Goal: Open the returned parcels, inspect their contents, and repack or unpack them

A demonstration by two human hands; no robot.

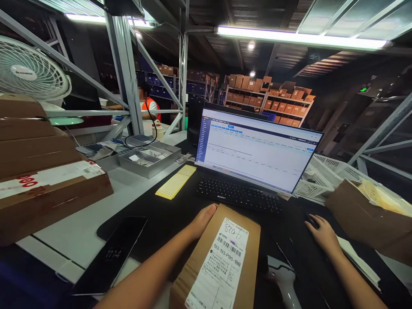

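My left hand (pixel 201 221) holds the far left edge of a brown cardboard parcel (pixel 196 266) lying on the black desk mat in front of me. A white shipping label (pixel 222 264) with a barcode covers its top. My right hand (pixel 322 234) rests over a dark computer mouse (pixel 309 221), right of the black keyboard (pixel 238 195). Behind the keyboard stands a lit monitor (pixel 257 148) showing a table-style screen.
A phone (pixel 112 253) lies at the left, a yellow sticker sheet (pixel 175 182) beyond it. Stacked brown boxes (pixel 41 171) and a fan (pixel 30 71) fill the left. Metal tray (pixel 149 159), white baskets (pixel 325 174), open carton (pixel 367 219), barcode scanner (pixel 285 279). A person sits behind the racking.
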